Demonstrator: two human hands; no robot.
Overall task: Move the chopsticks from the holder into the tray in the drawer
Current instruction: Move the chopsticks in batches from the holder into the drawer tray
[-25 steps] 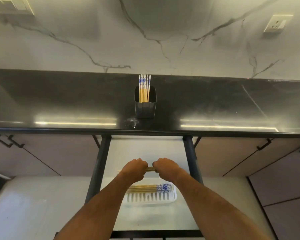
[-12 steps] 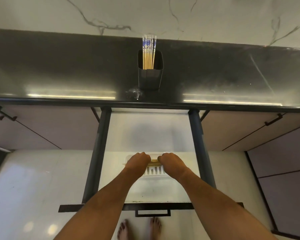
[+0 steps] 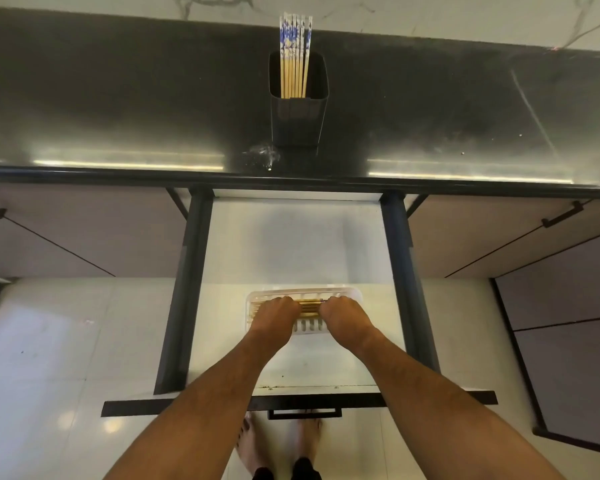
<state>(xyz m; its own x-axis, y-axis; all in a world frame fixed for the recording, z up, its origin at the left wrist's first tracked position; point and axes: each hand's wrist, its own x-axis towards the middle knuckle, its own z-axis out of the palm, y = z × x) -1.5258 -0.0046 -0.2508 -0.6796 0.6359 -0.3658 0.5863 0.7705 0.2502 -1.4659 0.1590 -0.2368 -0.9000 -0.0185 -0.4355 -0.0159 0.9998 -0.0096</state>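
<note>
A dark square holder [image 3: 298, 112] stands on the black counter, with several bamboo chopsticks [image 3: 294, 57] with blue-and-white tops upright in it. Below, the drawer [image 3: 291, 244] is pulled out, and a white slotted tray [image 3: 305, 293] lies in it. My left hand [image 3: 274, 315] and my right hand [image 3: 345, 317] are down in the tray, side by side, fingers curled over a bundle of chopsticks [image 3: 309, 306] lying crosswise. Only the short stretch between the hands shows; the ends are hidden under the hands.
The black counter edge [image 3: 291, 178] overhangs the drawer's back. Dark drawer rails [image 3: 184, 289] run along both sides, and the drawer front with its handle [image 3: 303, 412] is nearest me. Cabinet doors flank the drawer. My bare feet [image 3: 281, 441] stand on white floor tiles.
Both hands went down with the bundle of chopsticks from above the drawer into the white tray. The view tilted downward, bringing the drawer front and my feet into sight.
</note>
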